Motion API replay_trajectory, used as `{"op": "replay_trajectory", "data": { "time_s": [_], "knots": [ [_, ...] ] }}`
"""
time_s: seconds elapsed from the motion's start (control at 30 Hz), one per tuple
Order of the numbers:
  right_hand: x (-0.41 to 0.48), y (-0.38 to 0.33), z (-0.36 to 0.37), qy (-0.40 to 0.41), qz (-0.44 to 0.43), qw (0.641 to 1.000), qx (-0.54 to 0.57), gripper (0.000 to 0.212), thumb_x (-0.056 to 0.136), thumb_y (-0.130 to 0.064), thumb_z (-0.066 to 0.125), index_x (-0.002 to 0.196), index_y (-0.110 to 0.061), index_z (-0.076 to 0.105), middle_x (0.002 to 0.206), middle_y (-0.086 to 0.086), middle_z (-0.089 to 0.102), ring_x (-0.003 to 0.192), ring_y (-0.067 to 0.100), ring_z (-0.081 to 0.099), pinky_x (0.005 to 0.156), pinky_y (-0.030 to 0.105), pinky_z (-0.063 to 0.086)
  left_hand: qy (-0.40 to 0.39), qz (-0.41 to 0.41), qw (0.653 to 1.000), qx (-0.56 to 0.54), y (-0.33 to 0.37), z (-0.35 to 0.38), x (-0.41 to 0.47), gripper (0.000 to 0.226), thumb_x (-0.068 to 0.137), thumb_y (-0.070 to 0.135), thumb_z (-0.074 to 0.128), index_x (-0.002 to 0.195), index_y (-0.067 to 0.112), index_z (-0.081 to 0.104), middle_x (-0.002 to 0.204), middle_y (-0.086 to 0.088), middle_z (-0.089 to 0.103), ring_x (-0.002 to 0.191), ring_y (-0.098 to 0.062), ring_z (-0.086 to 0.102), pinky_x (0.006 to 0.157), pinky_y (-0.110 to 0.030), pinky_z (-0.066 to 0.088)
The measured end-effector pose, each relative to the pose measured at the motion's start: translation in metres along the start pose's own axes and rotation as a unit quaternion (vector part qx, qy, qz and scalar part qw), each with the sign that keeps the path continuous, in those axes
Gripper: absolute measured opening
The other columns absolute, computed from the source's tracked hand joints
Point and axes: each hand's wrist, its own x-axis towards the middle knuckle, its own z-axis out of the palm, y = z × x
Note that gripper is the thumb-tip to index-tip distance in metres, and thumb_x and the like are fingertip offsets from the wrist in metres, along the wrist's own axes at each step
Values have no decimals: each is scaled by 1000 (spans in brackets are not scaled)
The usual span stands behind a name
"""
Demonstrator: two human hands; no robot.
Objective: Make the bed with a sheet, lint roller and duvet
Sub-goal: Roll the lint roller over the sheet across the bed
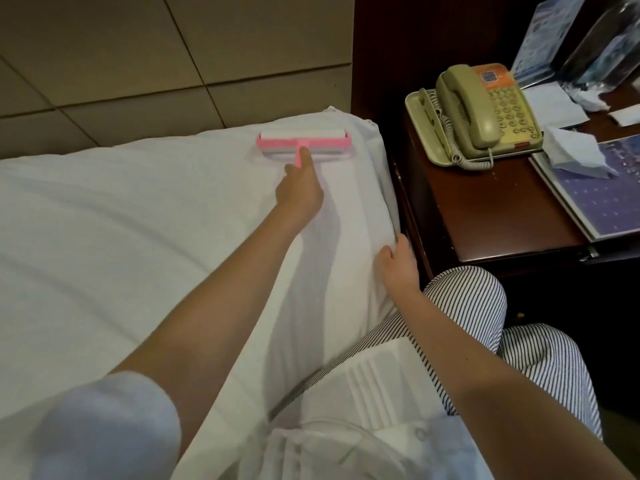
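Pink lint roller [304,142] in left hand [299,192]; orange label [493,77] on phone [485,112] unreadable.

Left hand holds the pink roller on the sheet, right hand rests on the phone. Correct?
One thing is wrong: the right hand is not on the phone. It grips the edge of the sheet beside the nightstand, as the head view shows. The left hand does hold the pink roller on the sheet.
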Motion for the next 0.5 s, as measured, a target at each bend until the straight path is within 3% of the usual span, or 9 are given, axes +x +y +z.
{"op": "replay_trajectory", "data": {
  "time_s": [0.1, 0.2, 0.27, 0.33, 0.37, 0.43, 0.5],
  "knots": [
    [1, 1, -2, -3, 23, 1000, -16, 44, 99, -22, 30, 140, -7, 36, 141, 11, 44, 125, 31, 42, 104, 44, 37, -20, 0, 1000, -10, 9, -6, -8, 61, 97, 15, 31, 151, 16, 2, 137, -22, 37, 115, -37, 49, 85, -38, 41],
    [4, 1, -2, 7, 17, 1000, -14, 43, 99, -21, 30, 139, -6, 36, 139, 13, 44, 124, 32, 43, 103, 45, 37, -54, 18, 998, 26, -2, 4, -79, 64, 96, 11, 35, 150, 10, 2, 126, -22, 44, 103, -37, 55, 70, -34, 38],
    [5, 1, -1, 8, 22, 1000, -12, 42, 99, -19, 31, 137, -6, 39, 136, 15, 47, 121, 34, 44, 101, 45, 39, -22, 74, 993, 88, -19, 21, -146, 78, 78, 6, 61, 145, -1, 23, 98, -19, 54, 65, -32, 63, 48, -27, 37],
    [4, 3, 1, 5, 26, 1000, -5, 41, 98, -19, 31, 135, -6, 40, 133, 15, 48, 119, 34, 46, 100, 45, 39, -16, 124, 982, 140, -39, 33, -193, 87, 39, 2, 80, 122, -9, 55, 64, -12, 52, 27, -22, 43, 30, -14, 24],
    [4, 4, 1, 3, 25, 1000, -3, 41, 98, -19, 31, 136, -7, 39, 134, 15, 48, 120, 34, 46, 101, 45, 39, -13, 121, 982, 142, -45, 38, -197, 88, 33, 0, 81, 118, -9, 59, 60, -11, 49, 23, -20, 38, 29, -12, 22],
    [3, 3, 1, -5, 23, 1000, 0, 44, 98, -20, 30, 141, -8, 34, 139, 14, 44, 124, 34, 43, 104, 45, 37, -44, 97, 983, 150, -40, 27, -180, 87, 59, 8, 76, 136, -8, 40, 78, -15, 54, 40, -26, 54, 35, -21, 31],
    [4, 3, 0, -21, 24, 1000, 0, 47, 99, -21, 29, 145, -9, 28, 145, 12, 38, 131, 32, 38, 109, 42, 32, 7, 95, 983, 155, -30, 24, -132, 71, 92, 12, 44, 149, 5, 3, 111, -17, 48, 82, -35, 63, 58, -34, 40]
  ]
}}
